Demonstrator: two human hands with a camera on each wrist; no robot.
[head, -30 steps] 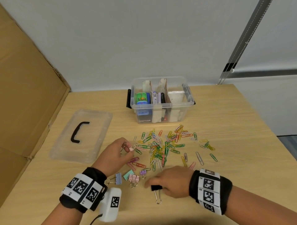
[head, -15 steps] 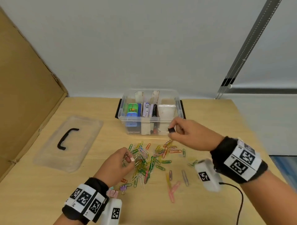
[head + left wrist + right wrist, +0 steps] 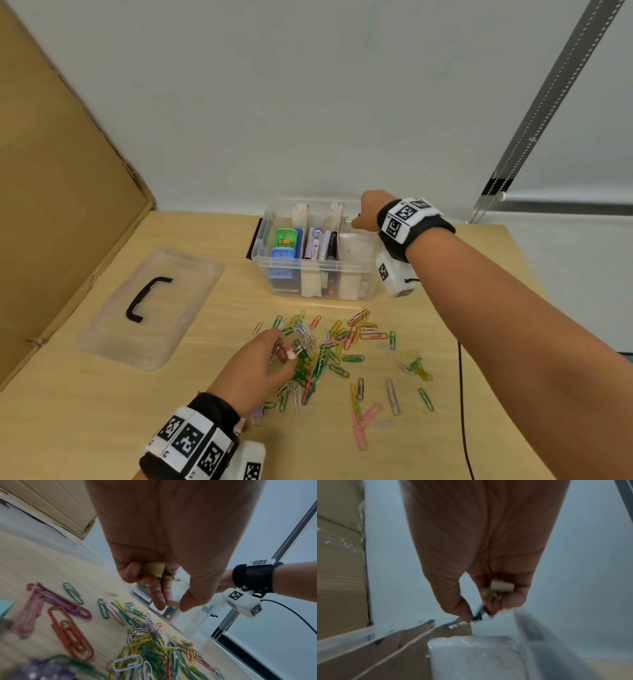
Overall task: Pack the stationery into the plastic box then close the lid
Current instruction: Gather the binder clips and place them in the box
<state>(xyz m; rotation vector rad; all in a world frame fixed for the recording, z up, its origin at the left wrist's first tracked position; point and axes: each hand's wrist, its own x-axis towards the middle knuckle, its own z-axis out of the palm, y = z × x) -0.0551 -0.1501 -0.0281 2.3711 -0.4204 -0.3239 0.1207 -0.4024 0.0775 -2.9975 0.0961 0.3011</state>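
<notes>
The clear plastic box (image 3: 294,262) stands open at the back of the table, with erasers and pens in its cardboard-divided compartments. My right hand (image 3: 358,219) hovers over its back right compartment. Thumb and finger pinch a black binder clip (image 3: 478,613), and a pale clip (image 3: 501,586) sits in the curled fingers. My left hand (image 3: 286,353) is low over the pile of coloured paper clips (image 3: 329,353). It pinches a small pinkish binder clip (image 3: 173,603) and keeps a tan one (image 3: 154,569) in its curled fingers.
The clear lid (image 3: 150,308) with a black handle lies flat to the left of the box. A cardboard sheet (image 3: 51,205) leans along the left edge. A purple binder clip (image 3: 257,413) lies by my left wrist. A black cable (image 3: 462,394) trails under my right arm.
My right hand took the black binder clip from the table's front and carried it up and back over the box. My left hand stayed at the paper clip pile.
</notes>
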